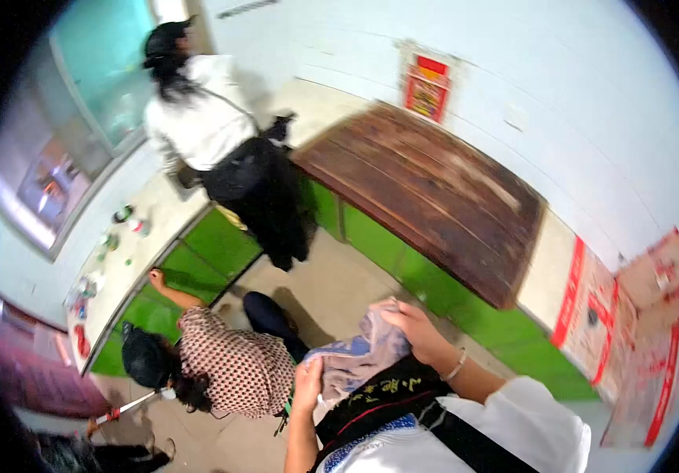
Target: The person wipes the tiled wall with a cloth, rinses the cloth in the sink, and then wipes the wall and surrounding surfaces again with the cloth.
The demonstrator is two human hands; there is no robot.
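Between my two hands, close in front of my body, hangs a crumpled cloth point(355, 356) with a pale pinkish and blue pattern. My left hand point(308, 384) grips its near left edge, thumb on top. The far right end is pinched in my right hand point(416, 331), which has a bracelet at the wrist. Below the cloth is the black apron point(386, 394) with yellow lettering that I wear. Part of the cloth's underside is hidden.
A dark wooden board point(426, 189) covers the counter ahead, above green cabinets point(371, 236). Flattened cardboard point(591, 315) lies to the right. One person point(205, 118) stands at the far counter; another point(233, 359) crouches at left, touching a cabinet. Bottles point(138, 227) stand by the window.
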